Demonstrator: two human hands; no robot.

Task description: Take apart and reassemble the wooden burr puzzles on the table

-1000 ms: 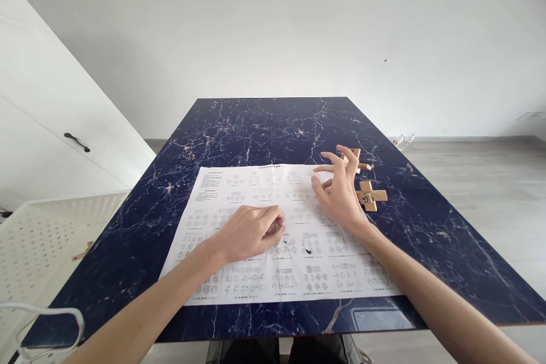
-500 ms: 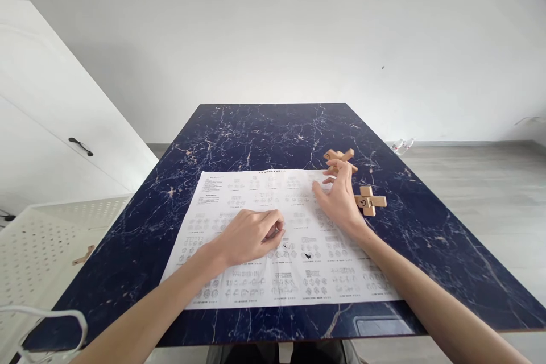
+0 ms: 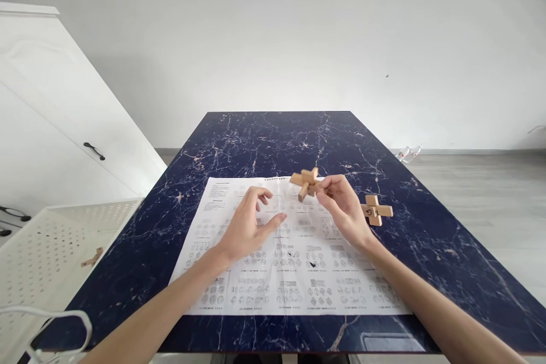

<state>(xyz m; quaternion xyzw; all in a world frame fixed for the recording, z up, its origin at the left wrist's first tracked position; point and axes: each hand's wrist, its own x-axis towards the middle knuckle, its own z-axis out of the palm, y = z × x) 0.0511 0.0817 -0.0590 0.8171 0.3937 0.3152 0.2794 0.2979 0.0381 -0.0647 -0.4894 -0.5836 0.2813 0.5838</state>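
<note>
Between the fingertips of my right hand [image 3: 343,205] is a wooden burr puzzle [image 3: 306,181], made of crossed light-wood bars, held over the top part of a printed instruction sheet [image 3: 273,273]. My left hand [image 3: 247,222] is over the sheet's middle, fingers curved and apart, with nothing in them. A second wooden burr puzzle [image 3: 377,210], with a dark mark on one bar, lies on the table just right of my right hand, which hides part of its left side. Small printed diagrams cover the sheet.
The blue marbled table [image 3: 273,136] reaches toward the wall. On the left, a white perforated basket [image 3: 55,239] has a small wooden piece [image 3: 91,257] in it, near a white cable [image 3: 81,318] and a white cabinet [image 3: 77,125]. Clear bottles [image 3: 408,153] are on the floor.
My right hand has closed on the far burr puzzle and brought it left over the sheet. The left hand has uncurled, opening its thumb and fingers. The view has shifted slightly.
</note>
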